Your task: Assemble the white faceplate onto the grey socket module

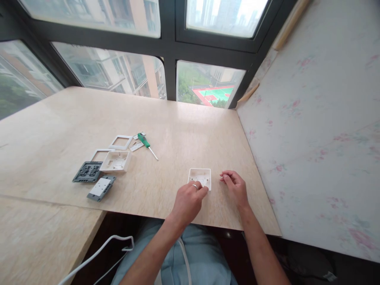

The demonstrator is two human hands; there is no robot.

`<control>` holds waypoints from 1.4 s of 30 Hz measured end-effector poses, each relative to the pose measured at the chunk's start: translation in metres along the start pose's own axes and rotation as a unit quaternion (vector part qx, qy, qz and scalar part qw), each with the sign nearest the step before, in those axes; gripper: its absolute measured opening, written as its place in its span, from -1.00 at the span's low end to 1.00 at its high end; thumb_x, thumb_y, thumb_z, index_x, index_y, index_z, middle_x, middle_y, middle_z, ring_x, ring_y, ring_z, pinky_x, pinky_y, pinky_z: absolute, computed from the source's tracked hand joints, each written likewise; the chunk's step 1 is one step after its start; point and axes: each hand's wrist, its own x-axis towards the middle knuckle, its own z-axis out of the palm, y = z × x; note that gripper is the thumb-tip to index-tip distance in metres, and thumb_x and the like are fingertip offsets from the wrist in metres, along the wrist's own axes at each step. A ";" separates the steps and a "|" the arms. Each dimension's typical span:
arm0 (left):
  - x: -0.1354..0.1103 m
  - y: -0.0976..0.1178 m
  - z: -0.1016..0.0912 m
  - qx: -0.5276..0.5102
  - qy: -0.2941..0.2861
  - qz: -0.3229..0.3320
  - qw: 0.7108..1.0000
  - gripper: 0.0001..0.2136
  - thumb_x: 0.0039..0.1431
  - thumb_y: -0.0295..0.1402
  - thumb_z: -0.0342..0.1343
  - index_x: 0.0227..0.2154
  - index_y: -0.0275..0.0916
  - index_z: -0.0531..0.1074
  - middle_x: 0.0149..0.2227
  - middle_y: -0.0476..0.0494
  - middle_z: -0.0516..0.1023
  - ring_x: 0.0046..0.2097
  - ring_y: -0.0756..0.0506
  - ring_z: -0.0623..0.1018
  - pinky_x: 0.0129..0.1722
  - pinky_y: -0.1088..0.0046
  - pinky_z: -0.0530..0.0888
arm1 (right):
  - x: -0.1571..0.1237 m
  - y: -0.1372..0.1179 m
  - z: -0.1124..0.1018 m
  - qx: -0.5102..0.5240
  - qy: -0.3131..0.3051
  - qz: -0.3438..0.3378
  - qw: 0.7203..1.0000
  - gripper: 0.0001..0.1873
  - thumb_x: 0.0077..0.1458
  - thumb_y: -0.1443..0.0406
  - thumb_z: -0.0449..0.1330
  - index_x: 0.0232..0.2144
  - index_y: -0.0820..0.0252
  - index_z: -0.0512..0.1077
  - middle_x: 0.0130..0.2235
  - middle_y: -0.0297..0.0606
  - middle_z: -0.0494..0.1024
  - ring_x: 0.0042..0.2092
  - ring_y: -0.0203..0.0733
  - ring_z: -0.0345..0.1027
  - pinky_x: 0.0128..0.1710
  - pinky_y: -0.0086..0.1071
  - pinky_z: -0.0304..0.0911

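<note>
I have the left hand (190,201) curled down on the near rim of the white mounting box (200,177), thumb and fingertips drawn together on that edge. The box lies flat on the desk (184,126) just ahead of the knuckles, open side up. The right hand (235,187) rests just to the right of the box and apart from it, its fingers folded in loosely. I can make out nothing between its tips, though anything small there would be hidden. To handle this well, I judge the grip should stay low on the rim, with the box kept flat against the desk so that it neither tips nor skates on the smooth top. The right hand is near enough to steady the far side. The box is shallow, with moulded ribs inside and no loose parts that I can see. Well off to the left of the left hand sits a second white box (115,161), also open upward and seemingly bare. Beside it lie a grey switch module (87,171), a white-faced switch (101,187), a white frame (120,142) and a green-handled screwdriver (146,143).
</note>
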 end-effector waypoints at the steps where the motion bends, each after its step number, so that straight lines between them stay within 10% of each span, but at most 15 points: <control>1: 0.000 0.002 0.004 0.006 -0.007 0.002 1.000 -0.78 0.22 -0.63 0.05 -0.36 -0.21 0.52 -0.42 -0.07 0.52 -0.39 -0.07 0.45 -0.44 0.41 0.24 | 0.000 0.000 0.000 0.000 -0.002 -0.002 1.000 -0.69 0.08 0.05 0.25 -0.30 0.17 0.53 -0.28 -0.18 0.64 -0.31 -0.11 0.53 -0.21 -0.19 0.44; 16: -0.008 0.008 0.012 -0.063 0.018 -0.009 0.998 -0.86 0.31 -0.50 0.07 -0.25 -0.22 0.54 -0.28 -0.16 0.61 -0.30 -0.12 0.56 -0.34 0.35 0.47 | -0.001 0.001 0.001 -0.015 -0.014 -0.009 1.000 -0.70 0.10 0.06 0.23 -0.28 0.16 0.54 -0.26 -0.16 0.65 -0.28 -0.09 0.54 -0.17 -0.18 0.44; 28: -0.048 -0.069 -0.006 -0.239 0.125 -0.259 0.927 -0.84 0.30 -0.31 0.11 -0.33 -0.22 0.54 -0.31 -0.13 0.60 -0.32 -0.05 0.58 -0.34 0.47 0.51 | -0.003 0.001 0.000 -0.028 0.006 0.000 1.000 -0.70 0.08 0.06 0.26 -0.28 0.16 0.55 -0.26 -0.17 0.66 -0.29 -0.09 0.54 -0.17 -0.16 0.43; 42: -0.054 -0.067 -0.011 -0.354 0.142 -0.325 0.866 -0.77 0.30 -0.23 0.06 -0.35 -0.24 0.51 -0.40 -0.09 0.55 -0.35 -0.05 0.49 -0.32 0.45 0.39 | -0.011 -0.011 0.015 0.054 0.121 0.014 0.991 -0.71 -0.05 0.14 0.36 -0.31 0.20 0.56 -0.39 -0.30 0.61 -0.41 -0.23 0.44 -0.33 -0.30 0.35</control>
